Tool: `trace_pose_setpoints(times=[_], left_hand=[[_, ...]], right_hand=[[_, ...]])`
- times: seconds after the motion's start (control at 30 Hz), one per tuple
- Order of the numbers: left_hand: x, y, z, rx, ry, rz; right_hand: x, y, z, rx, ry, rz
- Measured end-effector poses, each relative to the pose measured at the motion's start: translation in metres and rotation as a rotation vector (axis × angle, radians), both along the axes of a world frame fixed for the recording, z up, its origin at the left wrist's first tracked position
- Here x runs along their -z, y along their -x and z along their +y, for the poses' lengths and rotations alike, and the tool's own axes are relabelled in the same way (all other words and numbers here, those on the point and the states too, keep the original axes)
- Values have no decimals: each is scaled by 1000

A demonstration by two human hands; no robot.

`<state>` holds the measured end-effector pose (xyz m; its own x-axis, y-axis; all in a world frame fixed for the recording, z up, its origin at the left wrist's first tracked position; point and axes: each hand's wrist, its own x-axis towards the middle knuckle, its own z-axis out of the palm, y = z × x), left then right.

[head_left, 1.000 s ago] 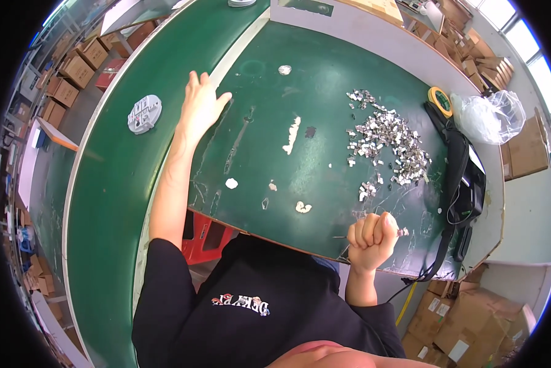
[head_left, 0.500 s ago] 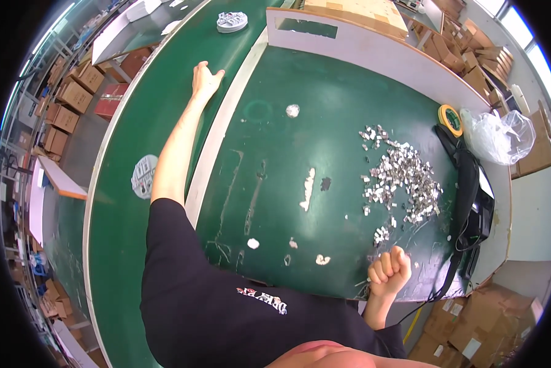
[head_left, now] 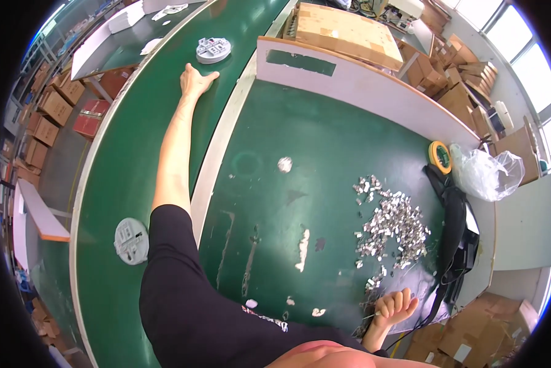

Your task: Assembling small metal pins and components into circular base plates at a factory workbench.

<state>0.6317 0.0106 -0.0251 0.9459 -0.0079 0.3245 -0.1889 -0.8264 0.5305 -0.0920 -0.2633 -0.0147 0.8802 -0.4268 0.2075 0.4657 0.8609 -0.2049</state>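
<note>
- Far out over the green belt (head_left: pixel 113 184), the left hand (head_left: pixel 194 80) lies at the end of a fully stretched arm, palm down, fingers spread and thumb out to the side.
- It holds nothing; its fingertips point toward a round white disc (head_left: pixel 213 49) that sits on the belt just beyond them, near but not touching.
- A second round grey disc (head_left: pixel 131 241) lies on the same belt well behind the hand, close beside the black sleeve (head_left: pixel 183 288) of that arm.
- A pale strip (head_left: pixel 223 132) runs between the belt and the green table (head_left: pixel 324 153).
- At the near edge of the table the right hand (head_left: pixel 395 306) rests with its fingers curled loosely inward, neither flat nor a tight fist.
- Whether it grips anything I cannot tell; a thin wire-like piece seems to lie at its fingers, too small to make out.
- Just above the right hand a heap of small shiny metal parts (head_left: pixel 392 224) is scattered across the table, its lower edge near the fingers.
- A roll of yellow tape (head_left: pixel 439 156) and a crumpled clear bag (head_left: pixel 484 175) lie at the far right of the table, well apart from both hands.
- A white board (head_left: pixel 373 83) stands along the table's back edge, with a cardboard box (head_left: pixel 343 30) behind it.
</note>
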Motion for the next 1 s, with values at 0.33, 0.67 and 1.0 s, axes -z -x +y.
trace_pose_setpoints(times=[0.33, 0.67, 1.0], left_hand=[[5, -39, -34, -155, -60, -192], [-4, -14, -14, -63, 108, -105], [-63, 276, -1, 690, 470, 112]], right_hand=[[-8, 4, 3, 148, 51, 58], [-7, -2, 6, 127, 15, 53], [-19, -20, 5, -142, -58, -117]])
